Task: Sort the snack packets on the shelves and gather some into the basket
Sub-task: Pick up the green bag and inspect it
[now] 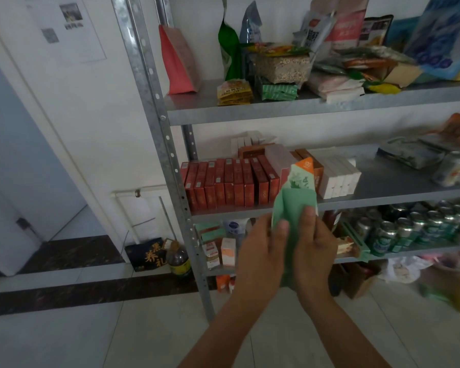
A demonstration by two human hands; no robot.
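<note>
Both of my hands hold one light green snack packet with an orange top corner, upright in front of the middle shelf. My left hand grips its left edge and my right hand its right edge. The metal shelf unit carries more packets: a pink pouch, yellow sachets, a green packet and a loose heap on the top shelf. No basket is in view.
Red boxes and white boxes fill the middle shelf. Green cans and small cartons sit on the lower shelf. An oil bottle and a dark box stand on the floor left of the upright post.
</note>
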